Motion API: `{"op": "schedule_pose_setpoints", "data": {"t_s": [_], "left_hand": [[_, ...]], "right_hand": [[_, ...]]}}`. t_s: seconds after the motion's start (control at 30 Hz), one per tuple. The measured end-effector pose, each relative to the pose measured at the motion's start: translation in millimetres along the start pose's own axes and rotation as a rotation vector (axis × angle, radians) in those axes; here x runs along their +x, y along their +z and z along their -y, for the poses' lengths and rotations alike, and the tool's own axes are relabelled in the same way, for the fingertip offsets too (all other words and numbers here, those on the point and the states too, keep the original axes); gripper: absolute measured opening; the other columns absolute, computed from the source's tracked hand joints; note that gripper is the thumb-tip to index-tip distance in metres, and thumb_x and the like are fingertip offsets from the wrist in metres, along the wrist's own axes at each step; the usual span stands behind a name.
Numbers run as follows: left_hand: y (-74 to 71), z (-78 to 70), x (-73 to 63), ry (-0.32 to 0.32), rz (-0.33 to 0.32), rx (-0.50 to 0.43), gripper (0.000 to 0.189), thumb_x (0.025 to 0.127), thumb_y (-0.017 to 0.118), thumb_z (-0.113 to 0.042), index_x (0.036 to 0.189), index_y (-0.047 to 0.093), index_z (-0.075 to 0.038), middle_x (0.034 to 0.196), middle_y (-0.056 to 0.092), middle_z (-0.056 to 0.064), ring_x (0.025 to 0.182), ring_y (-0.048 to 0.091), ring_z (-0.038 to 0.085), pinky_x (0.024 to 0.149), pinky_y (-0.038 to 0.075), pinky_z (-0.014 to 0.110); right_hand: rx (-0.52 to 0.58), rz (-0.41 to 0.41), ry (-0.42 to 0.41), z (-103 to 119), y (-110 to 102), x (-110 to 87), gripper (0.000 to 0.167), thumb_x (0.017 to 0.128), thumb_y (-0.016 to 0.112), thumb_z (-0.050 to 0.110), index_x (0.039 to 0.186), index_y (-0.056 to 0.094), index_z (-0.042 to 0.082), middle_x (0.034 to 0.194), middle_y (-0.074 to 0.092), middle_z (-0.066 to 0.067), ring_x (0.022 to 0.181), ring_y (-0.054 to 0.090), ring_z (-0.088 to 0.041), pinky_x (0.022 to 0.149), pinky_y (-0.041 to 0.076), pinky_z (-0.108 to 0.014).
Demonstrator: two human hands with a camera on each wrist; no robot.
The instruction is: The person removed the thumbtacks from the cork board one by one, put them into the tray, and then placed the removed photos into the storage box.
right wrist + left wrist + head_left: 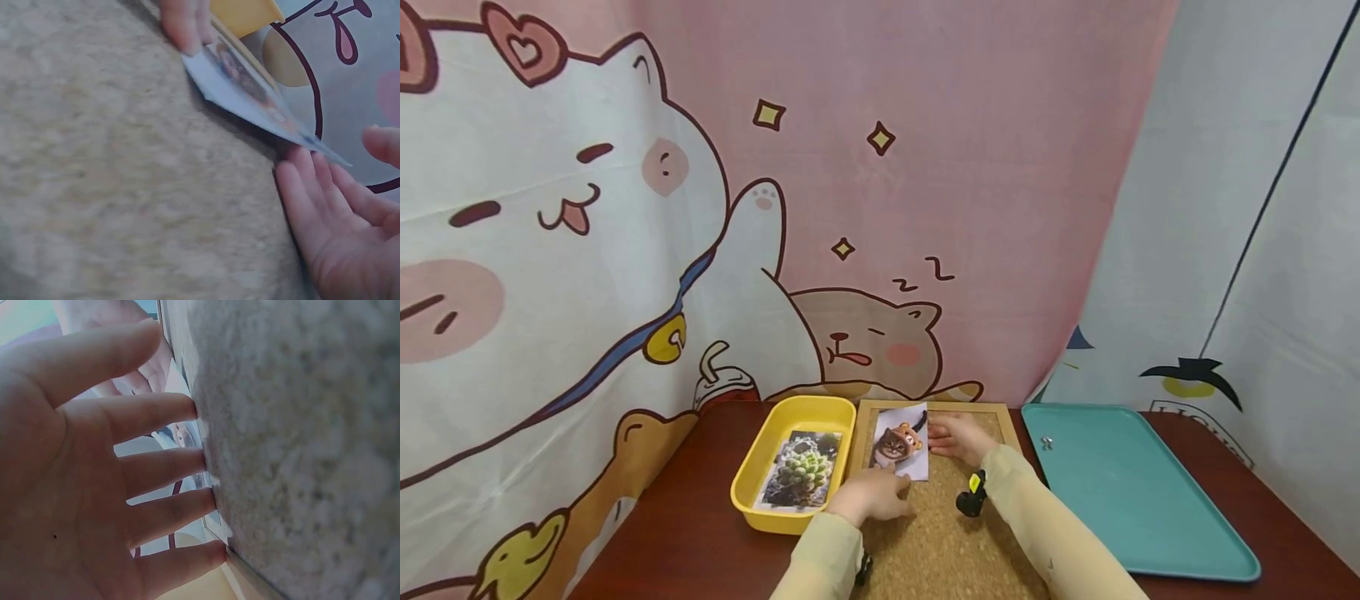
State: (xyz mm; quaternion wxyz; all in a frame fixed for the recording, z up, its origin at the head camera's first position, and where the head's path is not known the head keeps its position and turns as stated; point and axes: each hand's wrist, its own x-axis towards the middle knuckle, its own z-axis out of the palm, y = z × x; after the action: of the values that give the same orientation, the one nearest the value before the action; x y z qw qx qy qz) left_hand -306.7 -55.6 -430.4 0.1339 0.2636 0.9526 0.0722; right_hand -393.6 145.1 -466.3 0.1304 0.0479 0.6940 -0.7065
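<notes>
A cat photo (pixel 917 463) lies at the upper left of a framed corkboard (pixel 955 550), the cat wearing a bear-eared hood. My left hand (pixel 874 495) is at the photo's lower edge, its fingers straight and spread, fingertips against the board side in the left wrist view. On the photo's right side is my right hand (pixel 957 437). In the right wrist view its straight fingers (pixel 312 187) touch the photo's edge from below, thumb apart, and the photo (pixel 225 106) tilts up from the cork there.
Left of the board stands a yellow bin (pixel 741 492) holding a stack of pictures, a succulent photo (pixel 805 471) on top. A teal tray (pixel 1157 500) sits to the right, with small shiny pins (pixel 1047 442) near its left edge. A printed curtain (pixel 985 208) hangs behind the table.
</notes>
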Motion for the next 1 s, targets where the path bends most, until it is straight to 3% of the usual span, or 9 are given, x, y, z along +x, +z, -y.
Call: {"op": "schedule_pose_setpoints", "data": {"t_s": [0.17, 0.57, 1.0], "left_hand": [[0.0, 0.4, -0.5, 0.0, -0.004, -0.006, 0.054, 0.091, 0.061, -0.047, 0.135, 0.059, -0.017, 0.144, 0.047, 0.014, 0.131, 0.044, 0.033, 0.106, 0.036, 0.041], [1.2, 6.2, -3.2, 0.019, -0.019, -0.024, 0.053, 0.091, 0.06, -0.047, 0.132, 0.062, -0.014, 0.142, 0.049, 0.015, 0.13, 0.046, 0.034, 0.105, 0.037, 0.043], [1.0, -2.8, -7.1, -0.018, 0.002, -0.064, 0.06, 0.09, 0.062, -0.045, 0.139, 0.055, -0.011, 0.146, 0.043, 0.016, 0.136, 0.036, 0.038, 0.109, 0.031, 0.048]], "right_hand": [[0.019, 0.031, 0.013, -8.6, 3.8, -7.3, 0.042, 0.099, 0.05, 0.014, 0.127, 0.048, -0.018, 0.105, 0.066, -0.024, 0.082, 0.068, -0.023, 0.077, 0.057, -0.04], [-0.032, 0.058, 0.021, -16.3, 19.2, -12.3, 0.033, 0.094, 0.059, 0.013, 0.112, 0.057, -0.015, 0.083, 0.068, -0.016, 0.068, 0.067, -0.019, 0.067, 0.058, -0.037], [-0.112, -0.139, 0.009, -16.3, 28.0, -9.7, 0.018, 0.088, 0.064, 0.003, 0.098, 0.065, -0.012, 0.063, 0.059, -0.005, 0.049, 0.057, -0.011, 0.05, 0.055, -0.027]]}}
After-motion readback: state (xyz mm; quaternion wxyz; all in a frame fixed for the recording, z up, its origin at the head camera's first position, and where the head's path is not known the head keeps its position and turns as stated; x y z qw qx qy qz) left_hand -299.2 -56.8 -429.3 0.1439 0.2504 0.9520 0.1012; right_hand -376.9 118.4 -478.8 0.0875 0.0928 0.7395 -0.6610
